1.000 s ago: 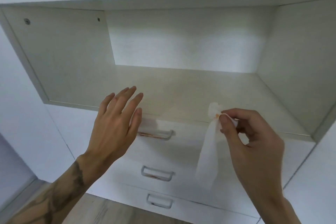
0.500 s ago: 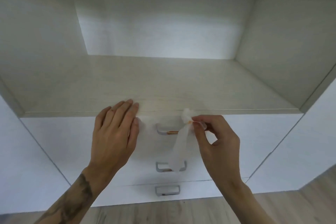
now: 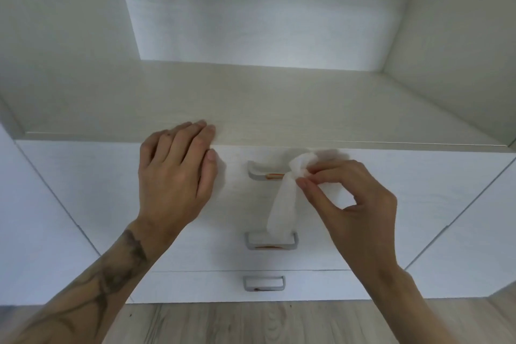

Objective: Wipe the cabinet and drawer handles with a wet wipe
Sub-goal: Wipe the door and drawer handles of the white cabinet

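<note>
Item: my right hand (image 3: 351,198), centre right of the frame, thumb and fingertips pinched shut on a white wet wipe (image 3: 282,204). The wipe's bunched top sits at the right end of the top drawer handle (image 3: 264,173); its loose tail hangs down to the middle drawer handle (image 3: 270,241), covering part of it.

Item: my left hand (image 3: 176,173), centre left, open and flat, fingers together, holding nothing. Fingertips rest on the front edge of the shelf (image 3: 279,109); the palm lies against the top drawer front (image 3: 418,190), left of the handle.

Item: top handle, grey, an orange-brown smear on the visible bar just left of the wipe.

Item: bottom drawer handle (image 3: 264,283), lower centre, uncovered.

Item: wood floor (image 3: 279,324), bottom edge.
</note>
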Motion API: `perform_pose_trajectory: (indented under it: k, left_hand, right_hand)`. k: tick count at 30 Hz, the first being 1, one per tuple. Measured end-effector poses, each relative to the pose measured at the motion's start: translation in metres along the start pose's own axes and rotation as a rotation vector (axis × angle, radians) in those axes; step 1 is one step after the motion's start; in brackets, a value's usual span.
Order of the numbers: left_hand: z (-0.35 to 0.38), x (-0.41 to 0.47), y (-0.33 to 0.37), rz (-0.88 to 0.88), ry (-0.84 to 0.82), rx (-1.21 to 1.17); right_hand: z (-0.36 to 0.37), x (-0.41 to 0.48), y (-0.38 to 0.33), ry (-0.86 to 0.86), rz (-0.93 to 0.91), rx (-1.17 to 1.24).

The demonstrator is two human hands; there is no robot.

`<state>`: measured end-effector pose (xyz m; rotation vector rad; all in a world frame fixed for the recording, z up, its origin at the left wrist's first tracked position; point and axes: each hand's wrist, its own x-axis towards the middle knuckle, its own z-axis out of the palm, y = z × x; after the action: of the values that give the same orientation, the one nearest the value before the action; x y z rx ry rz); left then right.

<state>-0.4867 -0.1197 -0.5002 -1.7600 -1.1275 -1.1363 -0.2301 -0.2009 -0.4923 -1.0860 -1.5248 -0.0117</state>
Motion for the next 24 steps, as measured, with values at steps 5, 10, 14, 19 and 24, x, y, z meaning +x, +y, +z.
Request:
perform_pose_trajectory:
  k: [5, 10, 14, 19, 24]
  left_hand:
    - [0.001, -0.002, 0.003, -0.026, 0.025, -0.029]
    - [0.003, -0.002, 0.005, -0.066, 0.02, -0.048]
    - [0.005, -0.003, 0.004, -0.05, 0.04, -0.054]
    - [0.01, -0.004, 0.002, -0.057, 0.058, -0.054]
    - [0.013, -0.004, 0.001, -0.033, 0.088, -0.054]
  right_hand:
    - [0.002, 0.001, 0.009, -0.032, -0.105, -0.054]
    - [0.013, -0.005, 0.011, 0.027, -0.105, -0.104]
    - [0.021, -0.001, 0.007, -0.022, -0.209, -0.135]
    - [0.006, -0.006, 0.02, 0.043, -0.183, -0.153]
    - [0.021, -0.004, 0.014, -0.001, -0.244, -0.108]
